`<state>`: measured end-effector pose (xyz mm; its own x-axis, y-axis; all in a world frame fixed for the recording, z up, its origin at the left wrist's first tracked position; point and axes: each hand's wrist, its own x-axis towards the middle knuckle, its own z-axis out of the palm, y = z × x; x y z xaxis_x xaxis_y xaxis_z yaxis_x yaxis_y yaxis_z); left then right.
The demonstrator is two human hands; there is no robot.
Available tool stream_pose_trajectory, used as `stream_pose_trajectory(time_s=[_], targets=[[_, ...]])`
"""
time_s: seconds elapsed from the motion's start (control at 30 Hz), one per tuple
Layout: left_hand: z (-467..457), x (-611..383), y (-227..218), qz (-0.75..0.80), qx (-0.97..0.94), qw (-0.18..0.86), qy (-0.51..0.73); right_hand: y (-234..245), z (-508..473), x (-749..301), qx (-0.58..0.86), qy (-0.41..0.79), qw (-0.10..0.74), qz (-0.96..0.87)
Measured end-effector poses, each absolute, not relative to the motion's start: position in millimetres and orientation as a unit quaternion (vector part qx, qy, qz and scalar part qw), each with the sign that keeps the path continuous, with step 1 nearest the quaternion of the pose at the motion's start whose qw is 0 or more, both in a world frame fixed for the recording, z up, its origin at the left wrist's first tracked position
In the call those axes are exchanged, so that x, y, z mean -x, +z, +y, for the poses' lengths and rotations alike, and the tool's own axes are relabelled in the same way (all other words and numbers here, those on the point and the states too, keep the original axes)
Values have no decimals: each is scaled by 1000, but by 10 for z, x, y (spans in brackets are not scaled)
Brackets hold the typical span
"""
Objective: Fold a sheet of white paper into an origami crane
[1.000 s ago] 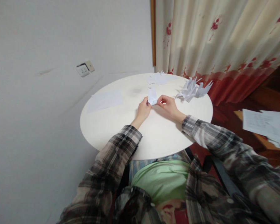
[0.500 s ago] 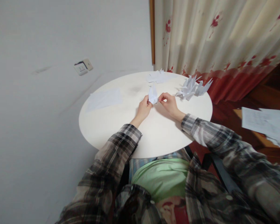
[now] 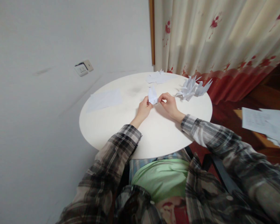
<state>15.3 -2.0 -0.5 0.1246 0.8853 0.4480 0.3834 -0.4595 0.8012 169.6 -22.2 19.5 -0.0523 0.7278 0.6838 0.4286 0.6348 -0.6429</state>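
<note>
A small folded white paper piece [image 3: 152, 95] stands up between my two hands above the round white table [image 3: 121, 130]. My left hand [image 3: 143, 109] pinches its lower left edge with closed fingers. My right hand [image 3: 168, 102] pinches its lower right edge, fingers curled together. Both hands rest close to the tabletop near its middle.
A pile of folded white paper figures [image 3: 191, 88] lies at the right of the table, more folded paper [image 3: 157, 77] at the far edge, and a flat sheet [image 3: 105, 99] at the left. A curtain [image 3: 212, 43] hangs behind; papers [image 3: 266, 123] lie on a wooden surface at right.
Both hands keep their pinch on the folded paper; the paper piece has only shifted very slightly. Nothing else on the table has moved.
</note>
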Motion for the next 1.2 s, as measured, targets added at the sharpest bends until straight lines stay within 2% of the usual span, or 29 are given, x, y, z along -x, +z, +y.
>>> stream_pose_trajectory(time_s=[0.63,1.2], targets=[[9,-160,-58,434,-688,324,483,191,-233,-1698,412,111,558,-712],[-23,-150,-52,447,-721,282,449,186,-214,-1703,415,131,542,-719]])
